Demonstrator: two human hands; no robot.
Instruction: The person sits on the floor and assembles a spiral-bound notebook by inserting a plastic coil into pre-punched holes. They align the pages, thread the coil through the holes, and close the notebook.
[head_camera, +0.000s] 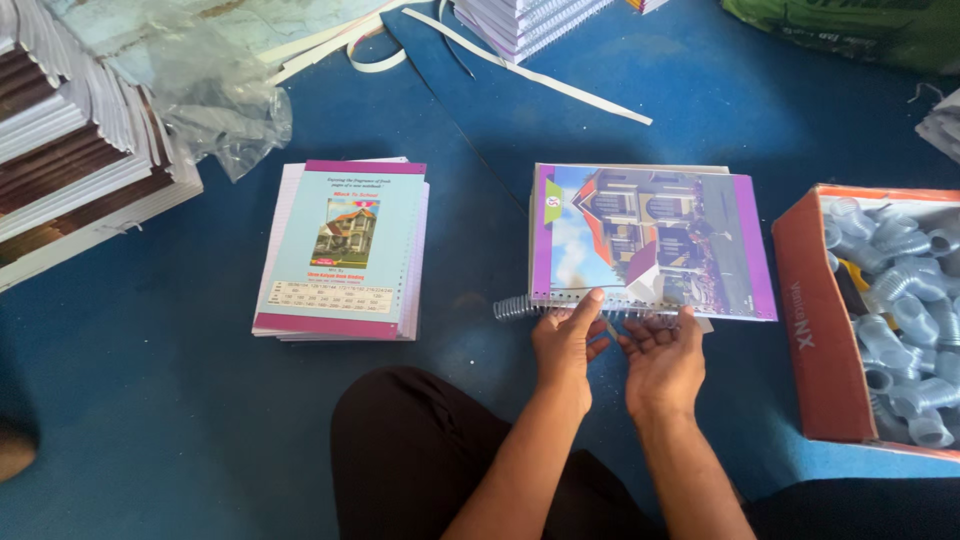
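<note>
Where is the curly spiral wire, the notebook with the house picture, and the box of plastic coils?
spiral wire (512, 308), head view, on its free end left of the hands.
house notebook (650, 240), head view, on the middle of its cover.
cardboard box (822, 340), head view, on its orange side wall.

Blue floor (150, 400) under even light, paper stacks (70, 130) along its edge

head-worn view, looking steeply down, close above blue floor (180, 420)
</note>
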